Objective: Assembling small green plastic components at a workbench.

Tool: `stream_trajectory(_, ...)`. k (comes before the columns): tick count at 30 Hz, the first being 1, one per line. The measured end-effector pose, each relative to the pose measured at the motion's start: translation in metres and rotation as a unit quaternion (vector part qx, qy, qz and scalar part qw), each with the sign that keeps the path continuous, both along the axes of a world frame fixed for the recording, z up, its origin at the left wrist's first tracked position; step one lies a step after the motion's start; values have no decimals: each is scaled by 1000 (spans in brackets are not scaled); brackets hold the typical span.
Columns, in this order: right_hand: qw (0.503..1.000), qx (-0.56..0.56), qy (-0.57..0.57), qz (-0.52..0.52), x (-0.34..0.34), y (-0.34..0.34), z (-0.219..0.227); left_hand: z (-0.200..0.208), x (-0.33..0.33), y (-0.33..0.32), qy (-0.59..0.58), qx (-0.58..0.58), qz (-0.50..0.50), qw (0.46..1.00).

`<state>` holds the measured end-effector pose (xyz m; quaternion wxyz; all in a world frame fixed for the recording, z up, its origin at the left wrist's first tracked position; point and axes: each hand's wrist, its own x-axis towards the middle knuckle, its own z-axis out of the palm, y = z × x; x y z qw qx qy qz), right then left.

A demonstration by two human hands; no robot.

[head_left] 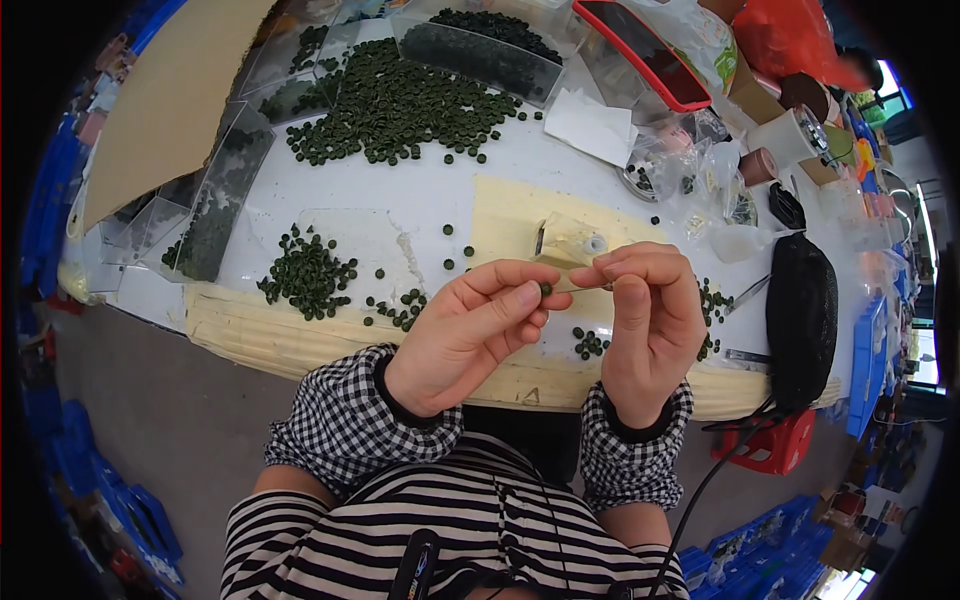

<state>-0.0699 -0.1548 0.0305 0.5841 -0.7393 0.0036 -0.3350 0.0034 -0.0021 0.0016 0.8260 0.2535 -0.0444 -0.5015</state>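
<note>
My left hand (pixel 478 325) is closed, pinching a small round dark green bead (pixel 546 288) between thumb and fingertips. Right beside it, my right hand (pixel 648 325) pinches something thin, like a wire or needle (pixel 585 290), that runs toward the bead. Whether it passes through the bead I cannot tell. Both hands are above the table's front edge, fingertips close together. Just beyond them stands a small block wrapped in cream tape (pixel 566 238). A pile of green beads (pixel 305 275) lies left of my left hand, and a few loose beads (pixel 590 344) sit between my wrists.
A large bead heap (pixel 400 100) spreads at the back, beside clear plastic bins (pixel 480 55). Cardboard (pixel 165 100) leans at the left. A phone in a red case (pixel 650 55), a white tissue (pixel 590 125), plastic bags and a black mesh pouch (pixel 803 320) crowd the right. Cream padding (pixel 270 340) covers the front edge.
</note>
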Motion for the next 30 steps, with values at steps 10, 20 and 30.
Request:
stream_trajectory(10,1000,-14,19,-7,0,-1,0,-6,-2,-3,-84,-15,39,996)
stream_trajectory(20,1000,-5,17,-2,0,0,-2,-8,-2,-3,-85,-13,44,995)
stream_trajectory(30,959,-189,-6,-210,6,-15,0,-5,-1,0,-66,17,45,997)
